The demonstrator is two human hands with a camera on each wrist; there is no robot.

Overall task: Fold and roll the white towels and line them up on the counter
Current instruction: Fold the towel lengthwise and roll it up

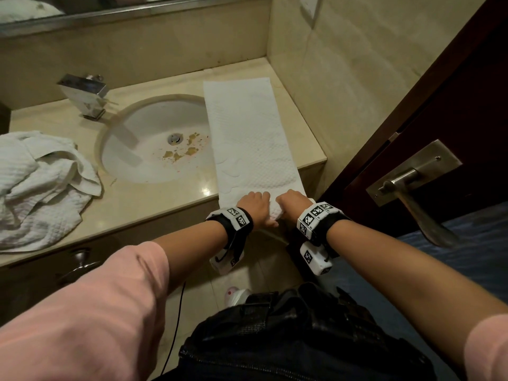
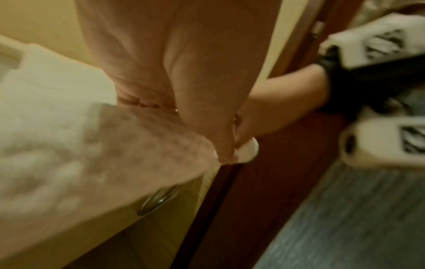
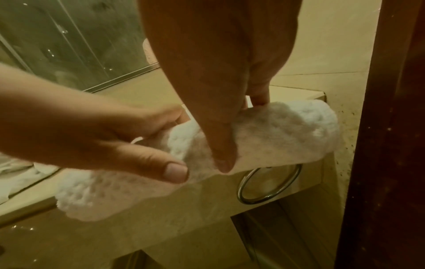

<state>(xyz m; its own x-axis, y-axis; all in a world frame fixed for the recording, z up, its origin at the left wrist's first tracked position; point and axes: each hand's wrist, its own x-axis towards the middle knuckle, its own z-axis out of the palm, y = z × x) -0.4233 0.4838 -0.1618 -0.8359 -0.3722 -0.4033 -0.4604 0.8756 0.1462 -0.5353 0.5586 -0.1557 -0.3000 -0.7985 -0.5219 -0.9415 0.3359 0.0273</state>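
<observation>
My left hand and right hand curl their fingers around the towel roll's start at 6 o'clock; loose fingers could make it roll crooked

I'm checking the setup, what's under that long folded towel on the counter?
The folded towel lies on the beige counter, its left edge overlapping the sink rim. Both hands roll its near end. Whatever lies beneath is covered.

No legible text, brand, number or sign is present in any view. The wrist bands carry black-and-white square coded markers only; these contain no readable characters.
</observation>
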